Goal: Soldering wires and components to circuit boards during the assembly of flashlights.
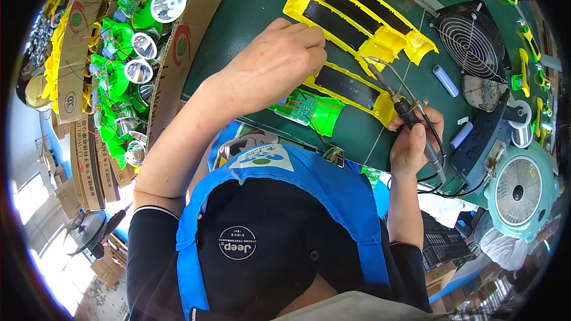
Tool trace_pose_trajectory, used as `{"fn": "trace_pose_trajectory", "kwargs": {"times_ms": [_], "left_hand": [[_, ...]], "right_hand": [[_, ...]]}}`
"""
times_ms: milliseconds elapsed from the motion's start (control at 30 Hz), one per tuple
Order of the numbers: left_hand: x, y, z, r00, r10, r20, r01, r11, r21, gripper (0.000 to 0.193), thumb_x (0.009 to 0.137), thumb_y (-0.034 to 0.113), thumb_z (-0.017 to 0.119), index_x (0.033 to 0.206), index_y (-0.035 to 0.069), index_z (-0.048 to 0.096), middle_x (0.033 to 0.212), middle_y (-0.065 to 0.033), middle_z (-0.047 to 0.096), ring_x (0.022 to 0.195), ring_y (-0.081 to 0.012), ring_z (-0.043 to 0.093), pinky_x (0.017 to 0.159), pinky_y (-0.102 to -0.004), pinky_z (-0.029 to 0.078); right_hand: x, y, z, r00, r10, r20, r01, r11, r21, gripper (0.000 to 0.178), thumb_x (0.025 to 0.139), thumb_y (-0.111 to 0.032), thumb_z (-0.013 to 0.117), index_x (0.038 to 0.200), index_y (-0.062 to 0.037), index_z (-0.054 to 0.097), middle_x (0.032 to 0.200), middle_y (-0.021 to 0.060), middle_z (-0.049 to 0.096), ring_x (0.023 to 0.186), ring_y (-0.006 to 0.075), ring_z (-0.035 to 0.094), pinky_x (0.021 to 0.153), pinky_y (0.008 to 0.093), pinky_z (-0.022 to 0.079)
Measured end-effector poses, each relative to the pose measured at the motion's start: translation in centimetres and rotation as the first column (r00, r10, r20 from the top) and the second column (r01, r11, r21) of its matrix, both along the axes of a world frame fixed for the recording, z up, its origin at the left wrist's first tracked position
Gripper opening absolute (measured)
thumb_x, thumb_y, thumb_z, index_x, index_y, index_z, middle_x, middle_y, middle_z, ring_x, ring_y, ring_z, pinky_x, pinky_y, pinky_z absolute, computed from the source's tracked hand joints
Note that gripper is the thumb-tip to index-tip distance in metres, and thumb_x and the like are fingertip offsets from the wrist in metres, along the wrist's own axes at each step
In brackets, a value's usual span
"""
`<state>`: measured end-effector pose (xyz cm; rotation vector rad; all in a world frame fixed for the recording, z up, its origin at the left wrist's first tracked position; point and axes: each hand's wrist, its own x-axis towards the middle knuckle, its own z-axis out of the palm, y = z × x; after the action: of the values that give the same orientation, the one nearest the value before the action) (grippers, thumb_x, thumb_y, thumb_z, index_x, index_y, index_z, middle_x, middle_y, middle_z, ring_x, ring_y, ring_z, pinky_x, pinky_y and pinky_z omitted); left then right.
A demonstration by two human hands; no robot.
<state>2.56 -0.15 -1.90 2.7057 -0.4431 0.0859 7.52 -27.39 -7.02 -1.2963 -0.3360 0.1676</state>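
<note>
Left hand [279, 62] pressed fingers-down on yellow housing half [351, 88] atop green bench [250, 0], beside green housing half [312, 112] with red wires. Right hand [413, 139] clenched around soldering iron [392, 92], tip near housing edge. Risk: hot tip slips, melts plastic or burns fingers.

The bench [250, 0] is showing dark green. Yellow shells [357, 18] are lying on it, each carrying black panels. A bright green housing [324, 113] is showing red wires. A pale lilac battery [445, 81] is lying beside a black fan [473, 38]. A mint fan [523, 190] is standing at the right. Brown cardboard boxes [172, 53] are holding green parts with silver reflectors [168, 3]. The apron [279, 172] is showing blue over a black shirt.
</note>
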Motion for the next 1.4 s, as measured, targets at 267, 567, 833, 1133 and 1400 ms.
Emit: {"fn": "trace_pose_trajectory", "kwargs": {"times_ms": [267, 567, 833, 1133, 1400], "left_hand": [[-0.4, 0.1, 0.8, 0.999, 0.042, 0.001, -0.041, 0.987, -0.155, 0.006, 0.079, 0.008, 0.067, 0.084, 0.006, 0.065, 0.098, -0.0070, 0.058, 0.091, -0.0241, 0.057, 0.080, -0.0363, 0.043], [-2.8, -4.2, -0.5, 0.989, 0.050, 0.136, -0.037, 0.994, -0.100, 0.021, 0.067, 0.008, 0.073, 0.084, 0.011, 0.061, 0.098, -0.0037, 0.054, 0.098, -0.0237, 0.052, 0.084, -0.0370, 0.038], [-2.4, -7.1, -1.5, 0.934, 0.262, 0.244, -0.198, 0.946, -0.258, 0.019, 0.067, 0.004, 0.073, 0.082, 0.008, 0.061, 0.080, -0.0055, 0.060, 0.084, -0.0245, 0.059, 0.080, -0.0373, 0.043], [-1.7, -7.1, -0.7, 0.983, 0.164, 0.088, -0.166, 0.986, 0.012, 0.012, 0.073, 0.005, 0.063, 0.085, 0.007, 0.060, 0.078, -0.0079, 0.057, 0.080, -0.0257, 0.058, 0.076, -0.0373, 0.042], [-1.0, -7.2, -0.7, 0.983, 0.183, 0.006, -0.183, 0.983, 0.012, 0.005, 0.076, 0.005, 0.063, 0.079, 0.005, 0.060, 0.075, -0.0087, 0.056, 0.077, -0.0264, 0.058, 0.074, -0.0379, 0.042]], "right_hand": [[0.2, -0.1, 0.0, 1.000, 0.005, 0.015, -0.005, 1.000, -0.001, 0.034, 0.089, -0.025, 0.065, 0.105, 0.0011, 0.049, 0.078, 0.0150, 0.062, 0.068, 0.0194, 0.062, 0.066, 0.0305, 0.052], [1.3, 1.7, -0.1, 0.939, -0.227, 0.257, 0.229, 0.973, 0.021, 0.037, 0.093, -0.028, 0.062, 0.112, -0.0003, 0.047, 0.105, 0.0154, 0.059, 0.089, 0.0213, 0.063, 0.086, 0.0343, 0.047], [-1.6, 3.9, -0.4, 0.992, -0.129, -0.011, 0.129, 0.978, 0.165, 0.034, 0.095, -0.028, 0.058, 0.114, -0.0026, 0.045, 0.105, 0.0118, 0.055, 0.093, 0.0190, 0.057, 0.090, 0.0338, 0.043], [3.5, -4.5, 1.7, 0.928, 0.216, -0.305, -0.198, 0.976, 0.089, 0.028, 0.089, -0.023, 0.060, 0.101, 0.0010, 0.053, 0.084, 0.0137, 0.062, 0.075, 0.0185, 0.060, 0.081, 0.0341, 0.049], [4.8, -3.8, 3.7, 0.921, 0.257, -0.292, -0.341, 0.896, -0.284, 0.022, 0.082, -0.012, 0.067, 0.095, 0.0035, 0.059, 0.084, 0.0112, 0.068, 0.065, 0.0136, 0.064, 0.065, 0.0239, 0.050]]}}
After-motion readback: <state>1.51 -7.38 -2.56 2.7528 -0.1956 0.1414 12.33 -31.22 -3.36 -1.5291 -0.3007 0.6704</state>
